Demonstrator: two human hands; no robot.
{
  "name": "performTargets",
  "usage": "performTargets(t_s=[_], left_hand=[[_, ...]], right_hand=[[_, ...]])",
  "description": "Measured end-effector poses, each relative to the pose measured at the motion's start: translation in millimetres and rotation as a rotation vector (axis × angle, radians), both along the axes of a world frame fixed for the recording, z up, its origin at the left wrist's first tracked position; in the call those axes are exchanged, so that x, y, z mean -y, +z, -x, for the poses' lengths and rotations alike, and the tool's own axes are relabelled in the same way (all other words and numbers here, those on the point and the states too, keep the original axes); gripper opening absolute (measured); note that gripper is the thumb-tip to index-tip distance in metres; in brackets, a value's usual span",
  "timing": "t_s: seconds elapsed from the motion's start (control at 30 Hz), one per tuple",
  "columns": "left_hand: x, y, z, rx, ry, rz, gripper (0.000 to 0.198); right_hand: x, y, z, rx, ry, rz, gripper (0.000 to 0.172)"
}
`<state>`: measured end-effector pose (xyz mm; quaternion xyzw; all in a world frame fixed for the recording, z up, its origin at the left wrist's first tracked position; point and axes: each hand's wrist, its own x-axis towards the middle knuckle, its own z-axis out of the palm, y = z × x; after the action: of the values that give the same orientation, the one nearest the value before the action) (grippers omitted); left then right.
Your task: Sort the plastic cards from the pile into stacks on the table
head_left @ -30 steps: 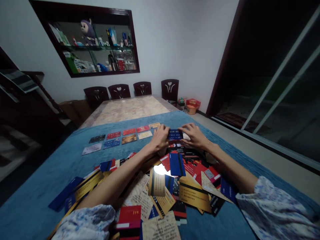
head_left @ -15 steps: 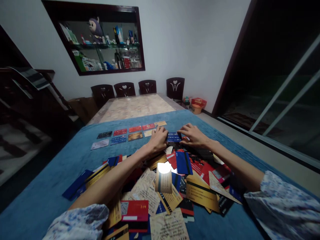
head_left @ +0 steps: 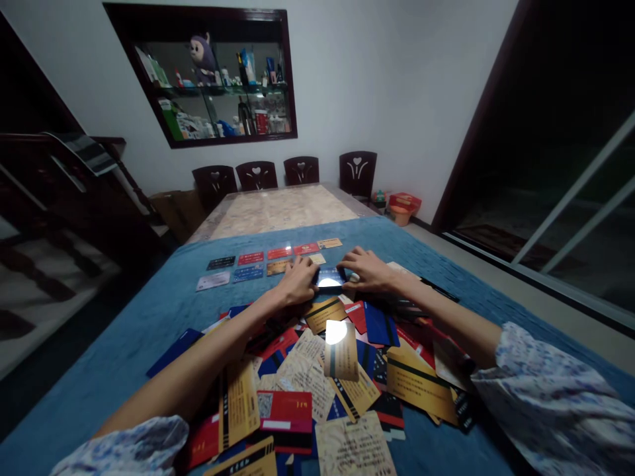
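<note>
Both my arms reach forward over a blue cloth [head_left: 149, 330] on the table. My left hand [head_left: 296, 281] and my right hand [head_left: 368, 270] hold a dark blue card [head_left: 329, 277] between them, each with fingers bent on one end, low over the cloth. Light glares off the card's face. Just beyond my left hand, two neat rows of cards [head_left: 258, 263] lie flat, red, blue, dark and pale ones. A loose heap of cards [head_left: 337, 370] in red, gold, blue and black spreads under my forearms.
Beyond the cloth the bare tabletop [head_left: 278, 211] runs to several dark chairs [head_left: 302, 170] against the wall. A glass-fronted wall cabinet [head_left: 218, 79] holds bottles and a plush toy. A glass sliding door [head_left: 570, 211] is on the right, a dark staircase [head_left: 64, 198] on the left.
My hands have brought the blue card a little to the left and nearer the laid rows. The view has swung left, and the card now reflects light.
</note>
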<state>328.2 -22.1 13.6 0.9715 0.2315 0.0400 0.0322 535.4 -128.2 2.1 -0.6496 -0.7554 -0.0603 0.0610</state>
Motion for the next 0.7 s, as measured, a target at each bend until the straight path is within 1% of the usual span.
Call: performTargets(t_s=[0.13, 0.33, 0.53, 0.7], left_hand=[[-7.7, -0.3, 17.3, -0.022, 0.034, -0.005, 0.040], [-14.9, 3.2, 44.2, -0.042, 0.078, -0.005, 0.047], [-24.4, 7.8, 73.6, -0.075, 0.129, -0.006, 0.055], [-38.9, 7.8, 96.1, -0.078, 0.175, -0.023, 0.048]], right_hand=[[-14.0, -2.2, 16.3, 0.009, 0.033, 0.018, 0.047], [-35.8, -9.4, 40.0, 0.005, 0.058, -0.016, 0.043], [-56.1, -3.8, 67.7, 0.020, 0.129, 0.020, 0.043], [-73.4, 1.6, 92.8, 0.041, 0.138, 0.036, 0.045]])
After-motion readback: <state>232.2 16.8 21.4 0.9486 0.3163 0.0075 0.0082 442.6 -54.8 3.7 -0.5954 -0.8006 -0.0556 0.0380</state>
